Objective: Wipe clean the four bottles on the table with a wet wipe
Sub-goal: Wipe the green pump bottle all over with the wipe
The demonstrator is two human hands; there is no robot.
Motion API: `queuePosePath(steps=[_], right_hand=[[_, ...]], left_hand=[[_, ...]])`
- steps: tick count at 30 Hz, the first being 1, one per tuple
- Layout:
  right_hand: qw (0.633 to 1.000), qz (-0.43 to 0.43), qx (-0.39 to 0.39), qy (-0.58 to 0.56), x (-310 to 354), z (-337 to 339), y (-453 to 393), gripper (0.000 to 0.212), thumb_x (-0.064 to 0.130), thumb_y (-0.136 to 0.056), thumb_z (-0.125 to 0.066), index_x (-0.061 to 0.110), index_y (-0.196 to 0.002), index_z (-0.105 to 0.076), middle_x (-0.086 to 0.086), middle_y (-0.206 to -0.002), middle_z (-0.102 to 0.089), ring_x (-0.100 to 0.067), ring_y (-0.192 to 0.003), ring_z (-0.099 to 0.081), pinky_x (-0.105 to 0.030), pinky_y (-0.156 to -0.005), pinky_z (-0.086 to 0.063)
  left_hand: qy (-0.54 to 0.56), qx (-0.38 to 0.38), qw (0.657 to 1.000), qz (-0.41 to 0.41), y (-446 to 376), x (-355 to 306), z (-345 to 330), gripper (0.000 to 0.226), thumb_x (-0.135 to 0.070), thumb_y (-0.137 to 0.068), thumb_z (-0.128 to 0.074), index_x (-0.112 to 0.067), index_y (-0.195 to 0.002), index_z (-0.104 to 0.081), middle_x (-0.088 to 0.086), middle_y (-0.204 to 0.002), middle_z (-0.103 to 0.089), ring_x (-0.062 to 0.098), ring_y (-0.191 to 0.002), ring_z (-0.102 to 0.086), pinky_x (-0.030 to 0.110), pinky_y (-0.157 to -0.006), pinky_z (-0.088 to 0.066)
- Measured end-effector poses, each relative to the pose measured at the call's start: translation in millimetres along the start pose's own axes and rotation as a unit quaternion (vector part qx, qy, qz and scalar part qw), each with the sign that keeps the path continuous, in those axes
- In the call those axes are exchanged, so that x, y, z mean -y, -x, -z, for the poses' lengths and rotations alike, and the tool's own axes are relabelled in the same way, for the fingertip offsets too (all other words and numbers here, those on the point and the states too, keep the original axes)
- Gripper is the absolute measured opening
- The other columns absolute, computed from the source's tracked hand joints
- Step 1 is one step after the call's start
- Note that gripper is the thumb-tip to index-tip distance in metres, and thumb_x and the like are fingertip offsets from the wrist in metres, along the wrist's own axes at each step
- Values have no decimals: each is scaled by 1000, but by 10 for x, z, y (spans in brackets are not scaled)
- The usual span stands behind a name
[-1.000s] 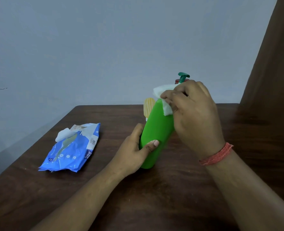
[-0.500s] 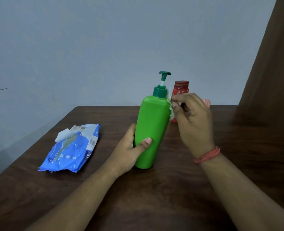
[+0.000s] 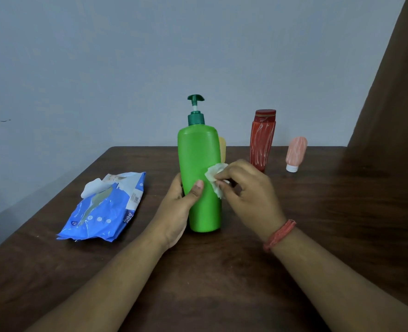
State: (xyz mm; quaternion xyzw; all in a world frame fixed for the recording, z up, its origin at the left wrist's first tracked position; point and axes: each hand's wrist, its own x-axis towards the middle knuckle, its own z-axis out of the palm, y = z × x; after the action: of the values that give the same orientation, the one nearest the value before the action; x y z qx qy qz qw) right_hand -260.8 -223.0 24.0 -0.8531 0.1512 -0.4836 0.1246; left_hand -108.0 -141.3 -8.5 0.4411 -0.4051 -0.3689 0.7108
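Note:
A tall green pump bottle (image 3: pixel 199 159) stands upright on the dark wooden table (image 3: pixel 222 271). My left hand (image 3: pixel 178 209) grips its lower body from the left, thumb across the front. My right hand (image 3: pixel 248 195) pinches a crumpled white wet wipe (image 3: pixel 216 179) against the bottle's right side at mid height. A yellow bottle (image 3: pixel 222 149) is mostly hidden behind the green one. Farther back to the right stand a red bottle (image 3: pixel 261 140) and a small pink bottle (image 3: pixel 295 153) resting on its white cap.
A blue pack of wet wipes (image 3: pixel 104 209) lies on the table to the left, its flap open with a wipe sticking out. A brown curtain (image 3: pixel 389 116) hangs at the right. A pale wall stands behind the table.
The green bottle has gone from tilted to upright on the table. My right hand with the wipe has moved down from the bottle's neck to its mid body.

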Motion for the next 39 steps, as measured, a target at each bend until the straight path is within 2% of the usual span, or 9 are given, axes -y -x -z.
queuePosePath(steps=[3,8,13,17,21,27,33,36,39], right_hand=[[995,14,98,-6,11,-21,24,7,8,-84,-73,12,-89,-71,3,-90,-62,-8,-84,-59,-20,-72,-46],[979,49,195,-4,15,24,19,4,16,-86,-74,16,-88,-70,6,-87,-60,-9,-80,-58,-32,-70,-50],[994,25,99,49,103,-71,-2,5,11,-89,-69,13,-94,-71,2,-93,-60,-16,-84,-61,-39,-74,-53],[988,75,114,72,209,-122,-53,9,14,-91,-68,12,-98,-73,0,-93,-61,-19,-82,-61,-40,-69,-54],[996,33,49,64,229,-100,-101,9,13,-91,-69,12,-99,-73,-1,-95,-61,-18,-83,-61,-38,-72,-54],[972,78,223,-9,90,-19,95,2,16,-91,-68,17,-93,-67,7,-91,-55,-10,-83,-56,-36,-71,-50],[983,73,165,-29,161,-119,114,6,11,-92,-67,13,-96,-71,3,-96,-62,-7,-92,-59,-29,-83,-52],[984,97,147,-8,211,-171,134,11,11,-94,-64,10,-100,-73,1,-96,-62,-15,-90,-61,-29,-81,-51],[996,53,61,20,190,-170,101,10,5,-92,-66,8,-98,-72,-1,-96,-62,-17,-88,-61,-34,-76,-52]], left_hand=[[19,-36,999,22,-1,-18,-2,46,-37,-89,-59,-18,-131,-56,3,-121,-74,20,-114,-69,34,-90,-59],[96,-31,989,112,-33,-80,30,78,-66,-97,-23,-9,-138,-57,17,-132,-67,30,-123,-64,46,-101,-53],[131,-18,981,140,-69,-53,62,74,-61,-104,-14,-11,-135,-59,14,-133,-67,27,-122,-65,39,-94,-57],[132,-5,982,137,-59,-21,64,72,-62,-104,-16,-14,-132,-63,12,-132,-68,24,-119,-67,36,-92,-58],[104,-18,987,121,-78,41,24,71,-64,-102,-20,-17,-127,-67,13,-129,-69,24,-121,-66,38,-95,-57],[177,-103,972,113,-130,42,113,88,-73,-97,-22,-7,-105,-79,22,-105,-74,33,-91,-74,42,-76,-62],[221,-132,960,108,-167,2,204,92,-75,-97,-22,-2,-94,-79,24,-95,-72,34,-79,-73,43,-72,-61],[163,-116,974,103,-121,13,151,86,-72,-98,-24,-8,-96,-81,21,-102,-75,32,-88,-75,40,-74,-61],[122,-97,984,89,-69,13,59,78,-64,-102,-21,-18,-94,-84,14,-105,-78,25,-95,-76,34,-71,-62]])
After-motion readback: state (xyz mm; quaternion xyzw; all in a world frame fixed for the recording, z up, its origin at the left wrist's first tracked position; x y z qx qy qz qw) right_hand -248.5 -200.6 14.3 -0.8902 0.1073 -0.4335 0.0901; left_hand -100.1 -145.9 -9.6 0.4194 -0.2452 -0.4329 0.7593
